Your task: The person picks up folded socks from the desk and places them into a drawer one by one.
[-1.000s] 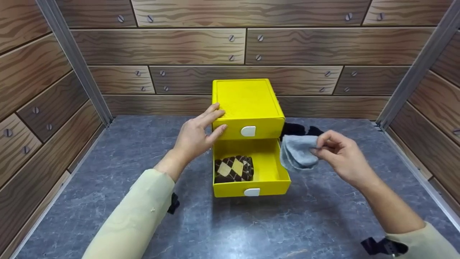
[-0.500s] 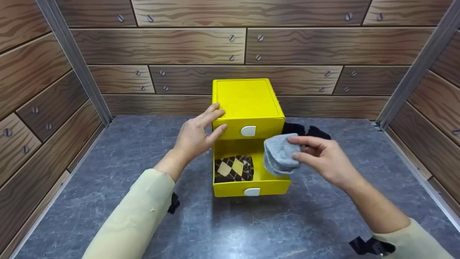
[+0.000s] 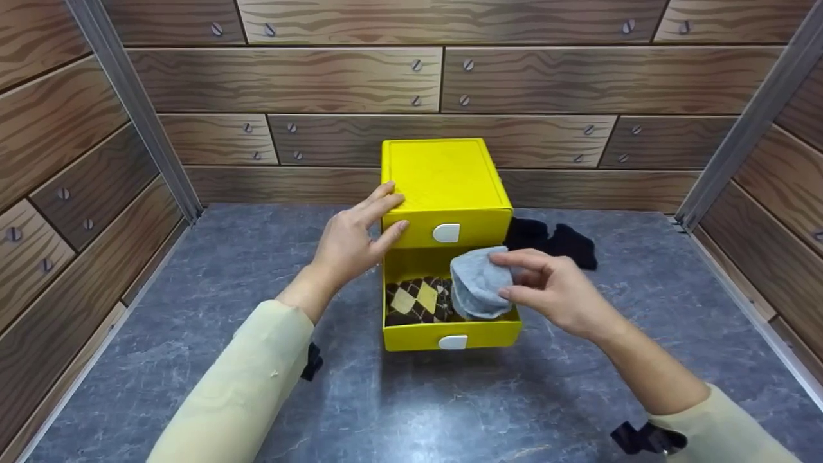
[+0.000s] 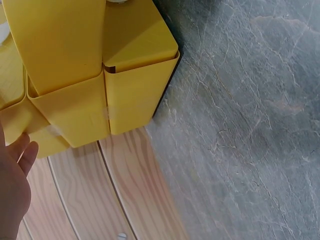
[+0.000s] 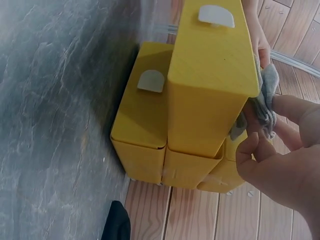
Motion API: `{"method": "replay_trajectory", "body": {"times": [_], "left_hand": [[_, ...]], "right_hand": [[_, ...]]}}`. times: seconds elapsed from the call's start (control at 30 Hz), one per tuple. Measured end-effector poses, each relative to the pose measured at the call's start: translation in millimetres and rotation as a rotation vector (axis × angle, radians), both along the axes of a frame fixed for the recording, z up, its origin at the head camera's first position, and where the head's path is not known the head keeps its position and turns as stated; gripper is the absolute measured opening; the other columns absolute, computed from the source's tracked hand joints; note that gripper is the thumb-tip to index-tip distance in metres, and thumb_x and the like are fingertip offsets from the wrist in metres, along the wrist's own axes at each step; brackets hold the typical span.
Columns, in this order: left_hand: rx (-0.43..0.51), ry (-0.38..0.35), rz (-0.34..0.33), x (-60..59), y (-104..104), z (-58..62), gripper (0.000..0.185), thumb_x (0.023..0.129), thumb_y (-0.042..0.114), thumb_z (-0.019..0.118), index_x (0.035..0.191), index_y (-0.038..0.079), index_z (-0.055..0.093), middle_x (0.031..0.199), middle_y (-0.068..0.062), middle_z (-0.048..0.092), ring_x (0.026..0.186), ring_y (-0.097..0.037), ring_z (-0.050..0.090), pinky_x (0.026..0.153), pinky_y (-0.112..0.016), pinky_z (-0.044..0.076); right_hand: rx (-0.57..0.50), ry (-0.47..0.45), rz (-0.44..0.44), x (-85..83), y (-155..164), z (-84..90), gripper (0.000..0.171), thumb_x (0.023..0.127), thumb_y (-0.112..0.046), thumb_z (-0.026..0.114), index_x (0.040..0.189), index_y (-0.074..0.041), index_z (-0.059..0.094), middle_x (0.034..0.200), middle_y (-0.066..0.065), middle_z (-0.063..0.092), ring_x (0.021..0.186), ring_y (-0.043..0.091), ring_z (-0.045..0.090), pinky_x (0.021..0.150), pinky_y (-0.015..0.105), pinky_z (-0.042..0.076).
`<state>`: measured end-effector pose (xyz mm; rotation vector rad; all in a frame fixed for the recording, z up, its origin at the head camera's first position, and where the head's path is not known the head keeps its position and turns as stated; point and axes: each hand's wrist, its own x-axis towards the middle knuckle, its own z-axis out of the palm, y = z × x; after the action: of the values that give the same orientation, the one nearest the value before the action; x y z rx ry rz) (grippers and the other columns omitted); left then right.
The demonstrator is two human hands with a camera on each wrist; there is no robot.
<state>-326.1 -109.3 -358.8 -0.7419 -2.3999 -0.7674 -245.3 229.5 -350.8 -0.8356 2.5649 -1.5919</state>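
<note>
The right hand pinches a folded grey sock between thumb and fingers and holds it over the open bottom drawer of a little yellow drawer box. The sock hangs in the right half of the drawer, its lower edge down by the drawer floor — I can't tell if it touches yet. From the right wrist view, the grey sock peeks out past the edge of the box, with fingertips around it.

A brown and cream diamond sock already lies in the left half of the drawer, just beside the grey one. The left hand rests flat against the left side of the box, fingers spread straight, with its fingertips on the top edge and the front of the shut top drawer.

To do this bit well, I think the sock should go down low into the free right half before the fingers let go, so it stays folded and does not flop over the front edge. The left hand should hold the box steady so it can't slide.

A black sock lies on the grey table behind the right hand, close to the box.
</note>
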Motion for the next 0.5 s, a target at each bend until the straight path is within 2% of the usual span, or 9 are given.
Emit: {"method": "replay_trajectory", "body": {"times": [0.17, 0.37, 0.5], "left_hand": [[0.005, -0.007, 0.004, -0.1, -0.1, 0.9, 0.052, 0.107, 0.047, 0.062, 0.151, 0.020, 0.062, 0.164, 0.004, 0.045, 0.122, -0.028, 0.070, 0.108, -0.042, 0.053], [-0.003, -0.013, 0.012, 0.4, 0.4, 0.6, 0.052, 0.107, 0.047, 0.063, 0.152, 0.020, 0.062, 0.165, 0.005, 0.044, 0.124, -0.027, 0.069, 0.109, -0.041, 0.052], [-0.003, -0.010, 0.009, 0.5, 0.3, -0.2, 0.053, 0.107, 0.047, 0.063, 0.152, 0.020, 0.062, 0.165, 0.004, 0.044, 0.124, -0.026, 0.069, 0.109, -0.040, 0.052]], "right_hand": [[-0.031, -0.036, 0.039, 0.0, -3.2, 1.3, 0.044, 0.098, -0.002, 0.075, 0.141, 0.002, 0.066, 0.143, 0.021, 0.061, 0.114, 0.032, 0.071, 0.088, 0.028, 0.061], [0.109, 0.042, 0.027, -2.6, -6.0, -5.5, 0.044, 0.097, -0.008, 0.078, 0.140, -0.004, 0.069, 0.137, 0.016, 0.065, 0.105, 0.030, 0.073, 0.080, 0.026, 0.061], [0.191, 0.121, -0.007, -2.3, -5.4, -9.1, 0.044, 0.096, -0.009, 0.080, 0.139, -0.007, 0.071, 0.132, 0.011, 0.069, 0.107, 0.029, 0.071, 0.079, 0.026, 0.059]]}}
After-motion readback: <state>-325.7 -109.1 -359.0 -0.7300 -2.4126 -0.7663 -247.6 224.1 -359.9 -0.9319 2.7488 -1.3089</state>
